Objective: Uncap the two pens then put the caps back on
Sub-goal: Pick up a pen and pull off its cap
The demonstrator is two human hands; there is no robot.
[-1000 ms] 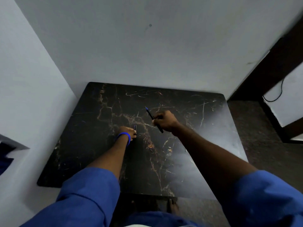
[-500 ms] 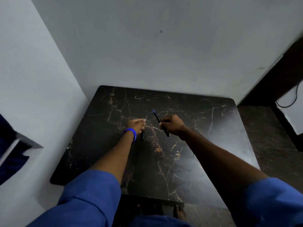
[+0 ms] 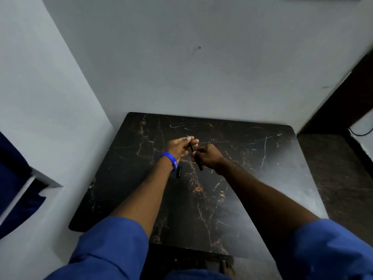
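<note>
A slim black pen (image 3: pixel 191 147) with a blue far end is held just above the black marble table (image 3: pixel 252 178). My right hand (image 3: pixel 210 156) grips its barrel, and the near end sticks out below the fist. My left hand (image 3: pixel 178 147), with a blue wristband, pinches the pen's far blue end between fingertips. I cannot tell whether a cap sits under those fingers. A short black cap-like piece (image 3: pixel 178 171) lies on the table just beside my left wrist, touched by neither hand. No second pen shows.
The table stands in a corner, with white walls (image 3: pixel 181 67) behind it and to its left. A dark floor (image 3: pixel 333 168) and dark door frame lie to the right. Blue cloth (image 3: pixel 12 178) hangs at the left edge.
My left hand left the short black piece on the table and moved up and right to the pen's blue end. My right hand kept hold of the pen.
</note>
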